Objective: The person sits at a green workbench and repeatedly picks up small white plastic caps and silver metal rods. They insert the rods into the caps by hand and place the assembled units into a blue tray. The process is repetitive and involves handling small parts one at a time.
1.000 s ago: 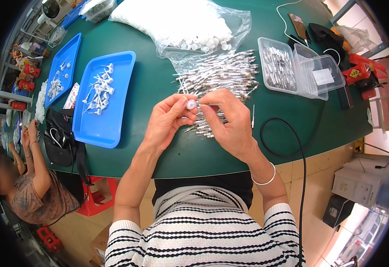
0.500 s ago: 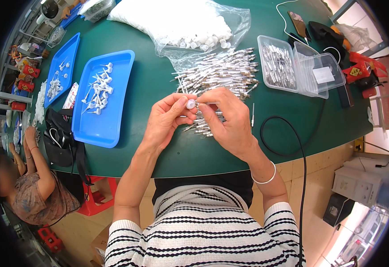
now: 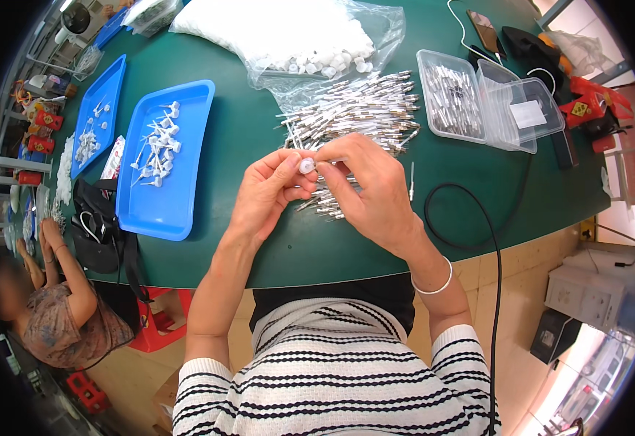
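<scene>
My left hand (image 3: 265, 195) is closed in a pinch on a small white plastic cap (image 3: 306, 166), whose round face is turned up. Against its side, my right hand (image 3: 377, 195) pinches a thin rod, mostly hidden by thumb and forefinger. Both hands are just off the table, at the near side of a large pile of slim white-and-metal rods (image 3: 354, 112). To the left, a blue tray (image 3: 159, 221) contains several white caps with thin stems. Behind the pile lies a clear plastic bag (image 3: 386, 33) full of white caps, some spilling at its mouth.
A second blue tray (image 3: 114, 80) with white parts stands further left, near a black bag (image 3: 93, 232). Right of the pile are a clear box (image 3: 452, 102) of rods, stacked clear lids (image 3: 528, 109) and a black cable (image 3: 470, 207). Another person (image 3: 70, 312) sits at left.
My right hand has shifted slightly left and its fingers have closed up beside the cap. The cap remains in my left hand's pinch. The whole view has moved slightly.
</scene>
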A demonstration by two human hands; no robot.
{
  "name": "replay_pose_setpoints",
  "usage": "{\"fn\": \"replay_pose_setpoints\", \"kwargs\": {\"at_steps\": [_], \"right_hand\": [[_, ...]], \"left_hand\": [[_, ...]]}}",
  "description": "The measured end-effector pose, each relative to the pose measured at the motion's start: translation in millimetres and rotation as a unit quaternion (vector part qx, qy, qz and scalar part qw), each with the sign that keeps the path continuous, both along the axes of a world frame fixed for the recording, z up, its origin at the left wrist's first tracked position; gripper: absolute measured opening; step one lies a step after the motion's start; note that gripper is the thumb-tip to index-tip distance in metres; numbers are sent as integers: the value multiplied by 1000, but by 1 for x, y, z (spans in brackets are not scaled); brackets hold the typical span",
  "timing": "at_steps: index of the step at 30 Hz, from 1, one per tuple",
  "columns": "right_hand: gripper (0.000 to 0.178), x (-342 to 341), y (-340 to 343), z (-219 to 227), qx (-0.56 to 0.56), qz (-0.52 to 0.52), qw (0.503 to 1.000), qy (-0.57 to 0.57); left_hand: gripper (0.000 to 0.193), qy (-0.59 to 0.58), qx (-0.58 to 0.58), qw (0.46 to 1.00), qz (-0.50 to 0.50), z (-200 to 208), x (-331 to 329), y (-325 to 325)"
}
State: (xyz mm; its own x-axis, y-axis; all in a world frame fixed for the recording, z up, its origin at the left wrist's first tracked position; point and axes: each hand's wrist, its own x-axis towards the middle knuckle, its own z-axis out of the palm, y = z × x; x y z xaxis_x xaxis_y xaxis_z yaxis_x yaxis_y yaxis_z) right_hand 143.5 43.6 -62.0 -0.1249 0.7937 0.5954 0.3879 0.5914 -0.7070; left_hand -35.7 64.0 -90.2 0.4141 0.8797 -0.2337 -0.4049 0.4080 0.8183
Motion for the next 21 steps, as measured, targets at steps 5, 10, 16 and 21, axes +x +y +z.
{"fn": "replay_pose_setpoints", "kwargs": {"at_steps": [5,10,16,21], "right_hand": [[11,1,1,2,0,7,1000,-5],[10,2,1,3,-5,8,1000,-13],[9,1,0,6,-19,-4,1000,-25],[7,2,0,8,-29,-5,999,-38]], "left_hand": [[25,19,11,1000,4,-1,0,0],[25,27,20,999,7,-1,1,0],[24,43,34,998,14,-1,1,-1],[23,67,68,995,24,-1,3,-2]]}}
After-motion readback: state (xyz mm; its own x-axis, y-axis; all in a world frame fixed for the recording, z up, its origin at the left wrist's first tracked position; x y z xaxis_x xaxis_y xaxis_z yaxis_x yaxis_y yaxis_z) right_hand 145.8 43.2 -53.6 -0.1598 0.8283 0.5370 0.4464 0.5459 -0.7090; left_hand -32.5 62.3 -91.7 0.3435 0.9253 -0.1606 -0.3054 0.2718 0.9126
